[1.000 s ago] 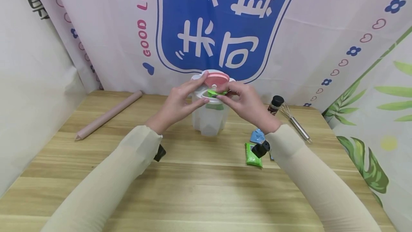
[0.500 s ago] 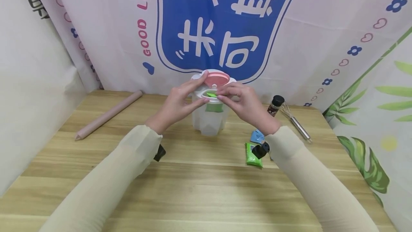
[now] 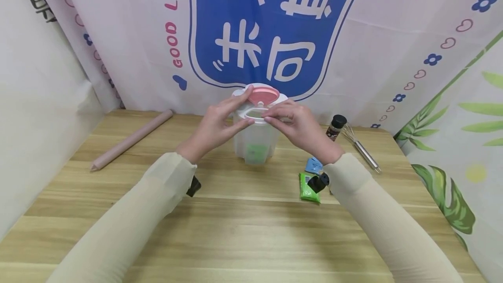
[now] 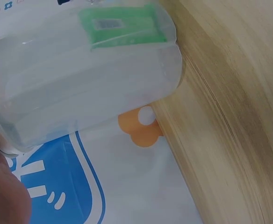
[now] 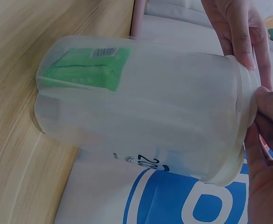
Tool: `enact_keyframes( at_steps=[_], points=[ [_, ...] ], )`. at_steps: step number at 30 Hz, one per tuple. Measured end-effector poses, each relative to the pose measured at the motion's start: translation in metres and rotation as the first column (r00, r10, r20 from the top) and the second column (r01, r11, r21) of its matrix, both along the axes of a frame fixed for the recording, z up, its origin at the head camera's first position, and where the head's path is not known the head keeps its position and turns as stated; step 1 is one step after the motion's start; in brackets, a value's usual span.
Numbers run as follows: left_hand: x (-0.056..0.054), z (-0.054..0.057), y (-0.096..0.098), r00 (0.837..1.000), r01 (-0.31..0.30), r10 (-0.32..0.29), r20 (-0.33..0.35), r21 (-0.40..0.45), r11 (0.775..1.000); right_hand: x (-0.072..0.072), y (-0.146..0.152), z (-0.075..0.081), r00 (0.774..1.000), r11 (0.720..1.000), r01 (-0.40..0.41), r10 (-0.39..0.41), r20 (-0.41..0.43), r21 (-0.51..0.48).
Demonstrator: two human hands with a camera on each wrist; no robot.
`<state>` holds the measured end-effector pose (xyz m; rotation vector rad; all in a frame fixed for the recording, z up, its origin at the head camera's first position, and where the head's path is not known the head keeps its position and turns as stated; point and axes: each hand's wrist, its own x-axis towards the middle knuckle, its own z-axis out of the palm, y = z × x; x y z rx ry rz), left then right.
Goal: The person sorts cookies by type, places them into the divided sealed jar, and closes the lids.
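A translucent plastic container (image 3: 257,136) stands upright on the wooden table (image 3: 243,230), its pink flip lid (image 3: 264,95) raised. A green packet (image 3: 255,153) lies inside at the bottom, also seen through the wall in the left wrist view (image 4: 120,25) and the right wrist view (image 5: 85,67). My left hand (image 3: 220,123) grips the top, index finger on the lid, thumb on the white rim. My right hand (image 3: 292,121) pinches the rim on the other side (image 5: 267,154). Fingers of the left hand (image 5: 237,28) show across the container (image 5: 150,107).
A brown paper roll (image 3: 131,139) lies at the back left. To the right are a second green packet (image 3: 306,190), a blue packet (image 3: 314,165), a black-capped spice bottle (image 3: 335,126) and a whisk (image 3: 359,147). Printed backdrops close off the back and sides.
The green packet that my right hand held at the opening has dropped to the bottom of the container. Both hands stay at the rim.
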<state>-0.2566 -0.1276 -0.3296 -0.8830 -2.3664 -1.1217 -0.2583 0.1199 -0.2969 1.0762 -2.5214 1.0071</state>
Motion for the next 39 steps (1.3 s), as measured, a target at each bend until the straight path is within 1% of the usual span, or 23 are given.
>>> enact_keyframes(
  at_steps=[4,9,11,16,18,20,24,27,30,32,34,39],
  points=[
    [0.000,0.000,-0.001,1.000,-0.005,0.005,-0.001,-0.002,1.000,0.000,0.000,0.000,1.000,1.000,-0.008,0.009,0.024,-0.012],
    [0.000,0.000,-0.001,1.000,-0.008,0.008,0.014,-0.006,1.000,0.002,0.005,0.001,0.994,0.996,-0.004,0.014,0.112,-0.087],
    [0.000,0.000,0.000,1.000,-0.009,0.010,0.024,-0.007,1.000,0.003,0.009,0.000,0.991,0.993,0.021,-0.005,0.134,-0.116],
    [0.001,0.000,0.000,0.999,-0.008,0.008,0.040,0.001,1.000,0.007,0.023,-0.008,0.989,0.977,0.102,-0.080,0.125,-0.186],
    [0.000,-0.001,0.000,0.999,-0.004,0.004,0.042,0.003,1.000,0.008,0.030,-0.013,0.987,0.970,0.135,-0.112,0.119,-0.204],
    [0.000,-0.001,0.000,0.999,-0.004,0.004,0.043,0.002,1.000,0.010,0.038,-0.018,0.982,0.965,0.159,-0.133,0.135,-0.209],
    [0.000,-0.001,0.000,0.999,-0.010,0.010,0.038,0.000,1.000,0.012,0.057,-0.032,0.960,0.974,0.195,-0.165,0.225,-0.116],
    [0.000,-0.001,0.000,0.999,-0.010,0.010,0.032,-0.001,1.000,0.015,0.073,-0.045,0.939,0.982,0.188,-0.183,0.290,0.012],
    [-0.001,-0.001,0.000,1.000,-0.008,0.008,0.024,0.002,1.000,0.018,0.089,-0.056,0.935,0.980,0.138,-0.177,0.307,0.146],
    [-0.001,-0.001,0.000,1.000,-0.004,0.004,0.020,0.007,1.000,0.020,0.096,-0.062,0.933,0.971,0.099,-0.167,0.318,0.219],
    [-0.001,0.000,0.001,1.000,0.001,-0.001,0.020,0.010,1.000,0.022,0.102,-0.068,0.926,0.959,0.052,-0.151,0.347,0.277],
    [0.001,-0.001,-0.002,1.000,0.004,-0.004,0.023,0.007,1.000,0.026,0.106,-0.081,0.885,0.929,-0.050,-0.129,0.447,0.366]
  ],
)
